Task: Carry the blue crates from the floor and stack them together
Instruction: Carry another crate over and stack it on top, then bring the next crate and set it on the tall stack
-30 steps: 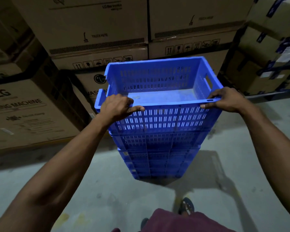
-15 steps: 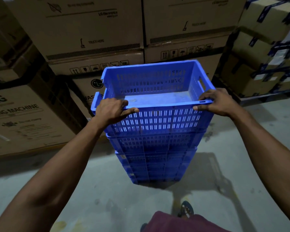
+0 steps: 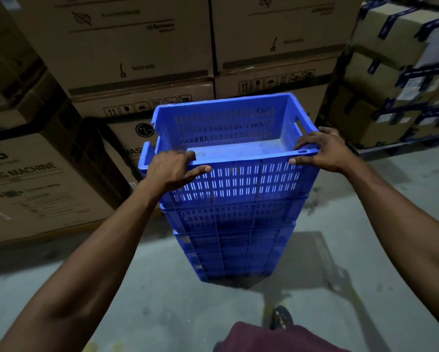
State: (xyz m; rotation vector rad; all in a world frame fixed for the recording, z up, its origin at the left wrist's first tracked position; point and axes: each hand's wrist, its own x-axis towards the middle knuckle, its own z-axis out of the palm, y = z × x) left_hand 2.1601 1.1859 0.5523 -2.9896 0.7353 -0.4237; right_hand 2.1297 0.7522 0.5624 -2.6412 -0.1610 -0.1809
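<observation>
A person stands over a stack [image 3: 234, 240] of blue crates on a grey concrete floor [image 3: 142, 295], both arms stretched toward the top crate [image 3: 234, 153], which fills the centre of the frame. The left hand [image 3: 174, 170] grips the crate's near-left corner, fingers curled over the rim and the thumb laid along the slotted front wall. The right hand [image 3: 323, 151] grips the near-right corner the same way, fingers hooked over the rim beside a side handle slot, the thumb pressed against the front wall just under the rim. The top crate sits on the crates beneath it, its walls perforated with rows of slots, its floor bare. The lower crates taper away toward the floor at lower centre; how many there are is hard to tell in the dim light. Another blue rim [image 3: 145, 158] juts out just left of the top crate, behind the left hand. Cardboard boxes [image 3: 137, 47] printed with handling symbols fill the upper frame, a washing-machine carton [image 3: 35, 184] lies at mid left, and taped cartons [image 3: 403, 80] are piled at upper right. At the bottom edge, a maroon garment [image 3: 276, 337] and a sandalled foot [image 3: 281, 317] show.
</observation>
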